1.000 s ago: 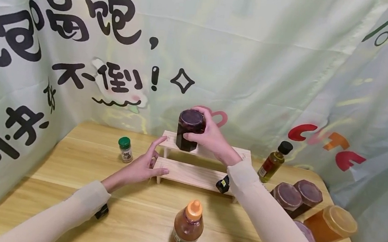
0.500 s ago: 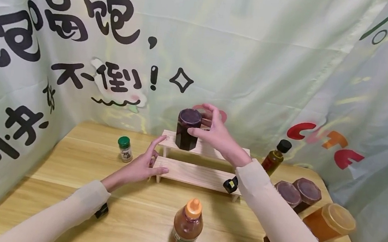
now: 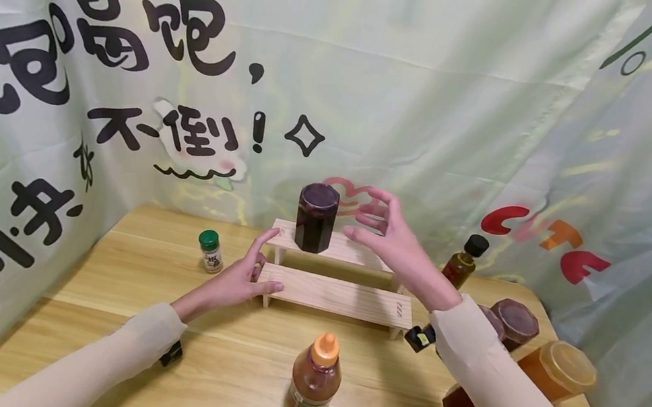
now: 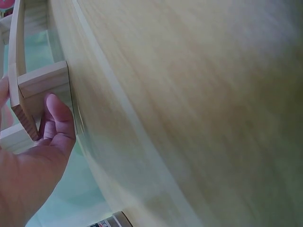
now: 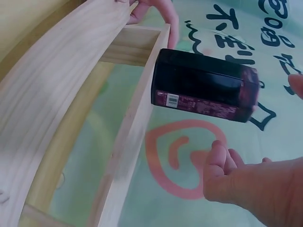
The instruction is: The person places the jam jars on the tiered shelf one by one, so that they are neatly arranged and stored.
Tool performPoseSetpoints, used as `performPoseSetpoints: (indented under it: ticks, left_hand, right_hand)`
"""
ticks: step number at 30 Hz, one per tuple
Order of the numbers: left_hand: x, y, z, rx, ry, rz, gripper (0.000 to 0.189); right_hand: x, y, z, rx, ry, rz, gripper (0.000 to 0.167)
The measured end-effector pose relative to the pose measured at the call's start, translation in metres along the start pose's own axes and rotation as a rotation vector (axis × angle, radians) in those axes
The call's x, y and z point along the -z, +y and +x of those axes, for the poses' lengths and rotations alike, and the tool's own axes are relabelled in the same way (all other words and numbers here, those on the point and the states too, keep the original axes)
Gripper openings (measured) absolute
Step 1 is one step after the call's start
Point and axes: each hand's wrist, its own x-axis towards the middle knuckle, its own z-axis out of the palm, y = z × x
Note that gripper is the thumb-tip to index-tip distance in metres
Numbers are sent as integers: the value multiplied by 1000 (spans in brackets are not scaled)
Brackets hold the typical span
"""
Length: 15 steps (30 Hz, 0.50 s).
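A dark jar with a purple-black lid stands upright on the upper step of a two-step wooden rack, near its left end. My right hand is apart from the jar, to its right, with fingers spread and nothing in them. The right wrist view shows a gap between that hand and the jar. At the rack's left end, my left hand has its thumb on the lower step and its index finger reaching the upper one. Its other fingers curl under the board in the left wrist view.
An orange-capped sauce bottle stands in front of the rack. A green-capped shaker is at left. On the right are a black-capped oil bottle, dark jars and an amber jar. A printed curtain hangs behind.
My right hand has let go of the jar and drawn back to the right, its fingers opening. The jar stays on the upper step. The left hand has not moved.
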Motion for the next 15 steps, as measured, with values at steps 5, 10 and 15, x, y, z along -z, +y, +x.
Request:
performPoseSetpoints:
  ticks: [5, 10, 15]
  left_hand:
    - [0, -28, 5, 2, 4, -2, 109]
    - [1, -33, 5, 4, -3, -1, 110]
    - [0, -32, 6, 10, -4, 5, 110]
  right_hand:
    - [12, -3, -23, -11, 15, -7, 88]
    - [25, -4, -45, -5, 48, -39, 85]
    - [40, -6, -70, -24, 126, -98, 82]
